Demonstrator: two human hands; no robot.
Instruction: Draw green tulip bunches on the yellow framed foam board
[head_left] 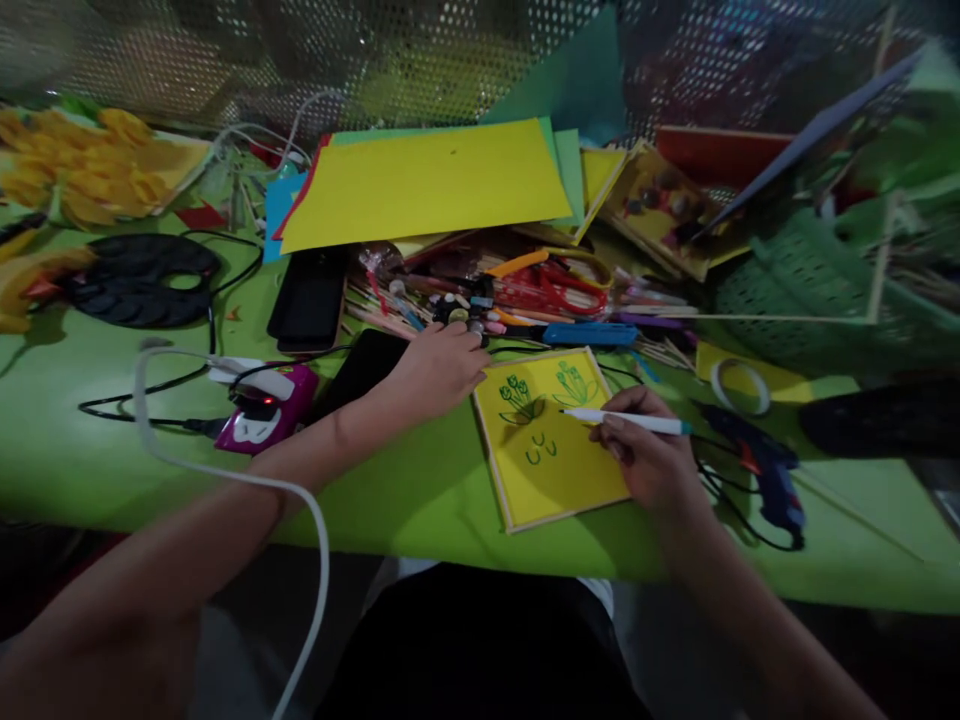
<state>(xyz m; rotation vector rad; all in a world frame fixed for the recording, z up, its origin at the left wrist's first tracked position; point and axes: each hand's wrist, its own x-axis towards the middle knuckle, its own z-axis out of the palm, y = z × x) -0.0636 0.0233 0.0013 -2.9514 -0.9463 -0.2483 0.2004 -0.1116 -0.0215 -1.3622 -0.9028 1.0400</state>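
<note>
My right hand (pixel 651 445) is closed around a white marker (pixel 630 419) with a teal end. The dark tip points left, just over a yellow card (pixel 559 485) edged with thin pale sticks. Green-line flower drawings (pixel 520 400) show in the card's upper part, and three small curved strokes (pixel 541 448) sit below them. Resting beside the card's upper left corner, my left hand (pixel 439 370) has its fingers stretched forward, partly bent, at a heap of small craft bits (pixel 459 305). Nothing shows held in it.
Behind lie red-and-orange scissors (pixel 574 285), a blue cutter (pixel 590 333) and stacked coloured sheets (pixel 431 185). At right are a glue gun (pixel 765 465), a tape roll (pixel 740 386) and a green basket (pixel 802 265). A purple power socket (pixel 274 405) and white cable (pixel 319 540) are at left.
</note>
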